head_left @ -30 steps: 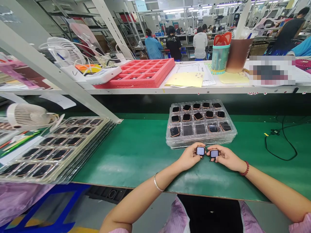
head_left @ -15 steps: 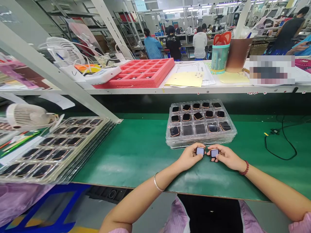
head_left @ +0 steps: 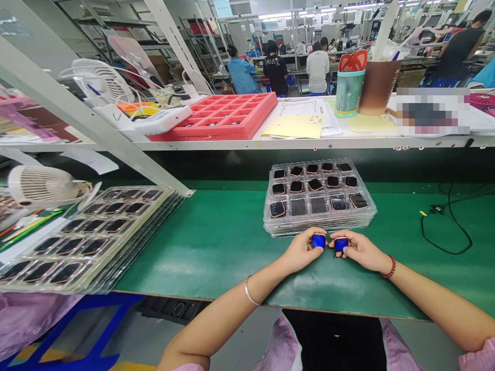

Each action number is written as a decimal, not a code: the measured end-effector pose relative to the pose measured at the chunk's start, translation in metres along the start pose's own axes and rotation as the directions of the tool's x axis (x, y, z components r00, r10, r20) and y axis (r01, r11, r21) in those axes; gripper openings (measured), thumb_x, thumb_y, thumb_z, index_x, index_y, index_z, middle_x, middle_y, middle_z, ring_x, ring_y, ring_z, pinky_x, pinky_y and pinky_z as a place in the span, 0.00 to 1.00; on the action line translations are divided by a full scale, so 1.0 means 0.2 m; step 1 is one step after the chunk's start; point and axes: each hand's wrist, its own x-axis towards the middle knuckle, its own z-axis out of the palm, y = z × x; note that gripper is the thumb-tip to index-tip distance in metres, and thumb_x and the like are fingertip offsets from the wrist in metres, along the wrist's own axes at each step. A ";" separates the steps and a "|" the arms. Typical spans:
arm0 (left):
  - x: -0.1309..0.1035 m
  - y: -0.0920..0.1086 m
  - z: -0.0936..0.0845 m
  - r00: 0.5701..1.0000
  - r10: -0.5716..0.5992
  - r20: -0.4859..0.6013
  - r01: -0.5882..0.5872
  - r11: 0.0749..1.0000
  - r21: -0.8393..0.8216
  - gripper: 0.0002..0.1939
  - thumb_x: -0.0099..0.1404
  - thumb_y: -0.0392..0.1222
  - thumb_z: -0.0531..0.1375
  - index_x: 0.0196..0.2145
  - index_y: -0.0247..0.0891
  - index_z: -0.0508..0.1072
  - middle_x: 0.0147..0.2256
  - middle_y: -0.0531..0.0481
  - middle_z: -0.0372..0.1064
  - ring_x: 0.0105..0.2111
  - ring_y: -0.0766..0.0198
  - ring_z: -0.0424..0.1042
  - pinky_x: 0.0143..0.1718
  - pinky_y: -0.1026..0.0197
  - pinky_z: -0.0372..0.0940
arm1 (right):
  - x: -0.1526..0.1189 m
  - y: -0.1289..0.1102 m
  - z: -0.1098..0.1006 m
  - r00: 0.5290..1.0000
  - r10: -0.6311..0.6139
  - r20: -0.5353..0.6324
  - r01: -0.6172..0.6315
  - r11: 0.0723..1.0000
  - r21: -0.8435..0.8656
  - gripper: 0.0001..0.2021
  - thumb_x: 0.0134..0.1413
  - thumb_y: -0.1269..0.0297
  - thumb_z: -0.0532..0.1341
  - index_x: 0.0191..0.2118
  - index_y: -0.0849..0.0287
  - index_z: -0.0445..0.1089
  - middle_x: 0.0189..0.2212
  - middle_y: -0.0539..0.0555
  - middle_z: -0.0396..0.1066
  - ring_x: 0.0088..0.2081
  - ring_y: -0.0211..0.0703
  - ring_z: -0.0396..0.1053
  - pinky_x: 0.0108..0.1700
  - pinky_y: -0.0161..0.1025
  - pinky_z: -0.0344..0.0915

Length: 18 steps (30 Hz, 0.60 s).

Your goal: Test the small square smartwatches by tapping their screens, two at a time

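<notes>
My left hand [head_left: 303, 251] grips a small square smartwatch [head_left: 318, 240], its screen lit solid blue, with the thumb on the lower edge. A second smartwatch [head_left: 341, 243], also glowing blue, is held in my right hand [head_left: 361, 251]. The two watches are side by side, a small gap apart, above the green table [head_left: 216, 247]. Just beyond my hands sits a stack of clear plastic trays [head_left: 319, 221]. Its top tray holds several dark-screened watches, and two compartments in the front row have no watch in them.
Another tray stack [head_left: 98, 273] with dark watch screens stands at left, near a white fan [head_left: 42, 186]. A black cable [head_left: 460, 252] lies at right. Above, a shelf [head_left: 240, 144] bears a red compartment tray [head_left: 220, 133] and a brown cup [head_left: 379, 87]. Several people sit in the background.
Both watch screens have turned from pale white to solid blue. My hands have stayed in place, still holding the watches.
</notes>
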 end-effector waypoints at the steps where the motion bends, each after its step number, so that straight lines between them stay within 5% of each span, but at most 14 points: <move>1: 0.00 0.00 0.00 1.000 0.001 0.001 -0.001 1.000 -0.009 0.19 0.53 0.32 0.59 0.45 0.36 0.66 0.35 0.48 0.68 0.33 0.65 0.68 0.37 0.62 0.62 | 0.00 0.00 0.00 1.000 -0.002 0.000 0.002 1.000 0.001 0.18 0.52 0.72 0.56 0.51 0.58 0.62 0.44 0.58 0.71 0.35 0.41 0.73 0.37 0.40 0.69; 18: 0.00 0.00 0.00 1.000 -0.009 0.024 0.012 0.994 -0.105 0.15 0.56 0.44 0.62 0.39 0.34 0.69 0.30 0.48 0.69 0.28 0.67 0.67 0.31 0.63 0.63 | 0.00 0.00 -0.01 1.000 0.008 0.006 -0.008 1.000 -0.004 0.14 0.57 0.67 0.55 0.49 0.58 0.65 0.42 0.57 0.73 0.34 0.40 0.74 0.36 0.38 0.70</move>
